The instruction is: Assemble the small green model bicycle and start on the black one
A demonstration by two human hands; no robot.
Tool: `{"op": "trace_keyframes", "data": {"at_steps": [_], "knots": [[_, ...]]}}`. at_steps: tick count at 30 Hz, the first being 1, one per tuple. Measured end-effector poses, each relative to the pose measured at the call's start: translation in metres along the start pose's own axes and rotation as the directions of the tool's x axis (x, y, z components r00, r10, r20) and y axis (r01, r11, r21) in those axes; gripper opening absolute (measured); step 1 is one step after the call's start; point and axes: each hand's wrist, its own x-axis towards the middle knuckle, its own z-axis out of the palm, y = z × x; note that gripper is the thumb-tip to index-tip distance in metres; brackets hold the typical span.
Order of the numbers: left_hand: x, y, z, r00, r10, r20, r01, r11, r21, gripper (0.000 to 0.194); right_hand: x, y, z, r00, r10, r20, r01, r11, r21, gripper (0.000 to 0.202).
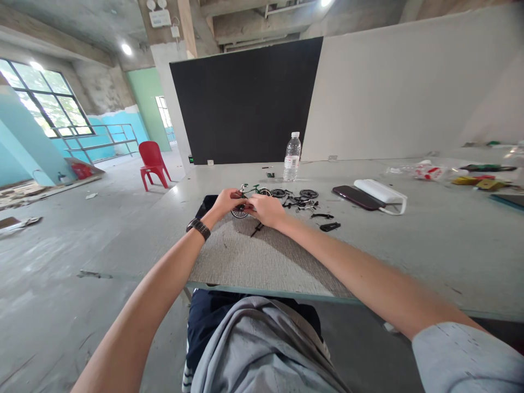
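While black bike parts lie on the desk (393, 240), your left hand (226, 202) and right hand (265, 209) grasp a small green bicycle (240, 212).

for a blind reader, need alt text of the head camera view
Two bare hands, left and right, work at a green miniature bicycle on a gray table. To its right lie loose miniature bicycle parts; behind them stands a clear plastic bottle, and a red plastic chair stands beyond the table, to the left.
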Motion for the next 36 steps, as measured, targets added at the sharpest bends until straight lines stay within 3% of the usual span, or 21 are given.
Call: {"op": "trace_keyframes", "data": {"at_steps": [9,14,20,36], "knots": [[-0.001,0.002,-0.002,0.992,-0.126,0.015,0.127,0.990,-0.055,0.022,0.008,0.013,0.000,0.996,-0.087,-0.035,0.091,0.988,0.125,0.030],[-0.006,0.009,0.000,0.981,-0.192,0.012,0.193,0.978,-0.081,0.014,0.023,0.018,-0.016,0.975,-0.190,0.113,0.155,0.953,0.261,0.021],[-0.009,0.015,0.002,0.960,-0.277,0.036,0.279,0.954,-0.109,0.014,0.035,0.018,-0.036,0.949,-0.178,0.261,0.086,0.940,0.330,0.015],[-0.008,0.014,-0.003,0.929,-0.356,0.102,0.370,0.903,-0.219,0.008,0.047,0.013,-0.050,0.909,-0.208,0.361,0.110,0.956,0.272,0.016]]}}
